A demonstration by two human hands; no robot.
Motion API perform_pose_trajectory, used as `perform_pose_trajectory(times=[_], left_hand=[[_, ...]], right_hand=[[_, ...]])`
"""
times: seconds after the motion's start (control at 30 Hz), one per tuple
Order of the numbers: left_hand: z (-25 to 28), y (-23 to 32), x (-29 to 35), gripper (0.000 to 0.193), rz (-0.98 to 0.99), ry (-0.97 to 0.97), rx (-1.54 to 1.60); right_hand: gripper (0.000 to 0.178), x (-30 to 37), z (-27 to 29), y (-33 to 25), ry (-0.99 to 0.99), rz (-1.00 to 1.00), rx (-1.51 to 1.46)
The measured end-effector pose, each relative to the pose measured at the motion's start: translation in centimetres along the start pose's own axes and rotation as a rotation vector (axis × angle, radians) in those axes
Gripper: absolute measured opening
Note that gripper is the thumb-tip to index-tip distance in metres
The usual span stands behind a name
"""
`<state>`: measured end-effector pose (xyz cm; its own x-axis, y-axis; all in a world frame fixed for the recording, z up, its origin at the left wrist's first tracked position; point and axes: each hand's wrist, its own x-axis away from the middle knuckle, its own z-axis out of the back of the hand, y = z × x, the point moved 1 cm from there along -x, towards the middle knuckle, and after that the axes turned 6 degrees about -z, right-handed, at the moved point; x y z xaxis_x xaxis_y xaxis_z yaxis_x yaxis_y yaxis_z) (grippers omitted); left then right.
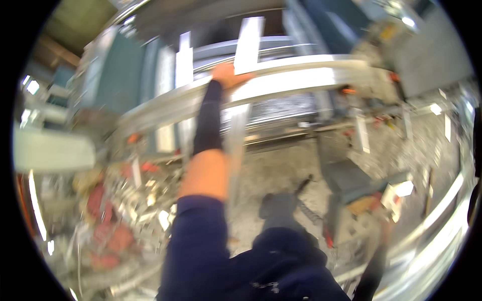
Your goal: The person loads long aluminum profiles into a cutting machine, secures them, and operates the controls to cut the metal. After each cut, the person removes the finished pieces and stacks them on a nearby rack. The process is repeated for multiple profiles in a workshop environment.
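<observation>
My left arm, in a dark sleeve, reaches far forward. My left hand point(228, 76) is on a long silvery metal profile point(296, 80) that runs across the view, its thumb lying along the profile toward the right. Its fingers look curled over the edge and are partly hidden. Right beside that hand, a flat pale metal bar point(249, 42) crosses the profile and juts out beyond it. At the lower right my right hand point(386, 224) is smeared by motion. It is next to a pale, shiny object point(397, 196) above a grey box-like stand; whether it grips anything is unclear.
Another metal bar point(184, 62) crosses the profile farther left. Teal machine panels point(115, 75) stand behind. Red items and metal scraps point(108, 226) lie at the lower left. A grey stand point(351, 205) is at my right, with long bright profiles point(432, 236) beyond it.
</observation>
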<state>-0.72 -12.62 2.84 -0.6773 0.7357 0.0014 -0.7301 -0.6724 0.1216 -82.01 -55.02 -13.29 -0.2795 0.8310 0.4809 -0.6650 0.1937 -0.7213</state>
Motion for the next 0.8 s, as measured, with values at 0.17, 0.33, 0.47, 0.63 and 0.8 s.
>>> perform_pose_trajectory(times=[0.17,0.33,0.47,0.63,0.8], left_hand=[[0.2,0.9,-0.7,0.072,-0.019,0.021,-0.070],[-0.1,1.1,-0.8,0.071,-0.020,0.060,-0.102],[0.6,1.4,-0.1,0.070,0.012,0.026,-0.125],[-0.1,1.7,-0.7,0.070,0.004,0.021,-0.109],[0.6,1.0,-0.4,0.071,0.035,-0.050,-0.168]], right_hand=[[0.062,-2.3,1.6,2.5,0.321,0.226,0.542],[0.068,-0.5,0.7,1.8,0.250,0.076,0.398],[0.070,0.8,-0.5,-0.6,0.186,-0.030,0.305],[0.076,-0.1,1.5,2.4,0.252,0.080,0.318],[0.077,-0.7,0.6,2.0,0.223,0.053,0.422]])
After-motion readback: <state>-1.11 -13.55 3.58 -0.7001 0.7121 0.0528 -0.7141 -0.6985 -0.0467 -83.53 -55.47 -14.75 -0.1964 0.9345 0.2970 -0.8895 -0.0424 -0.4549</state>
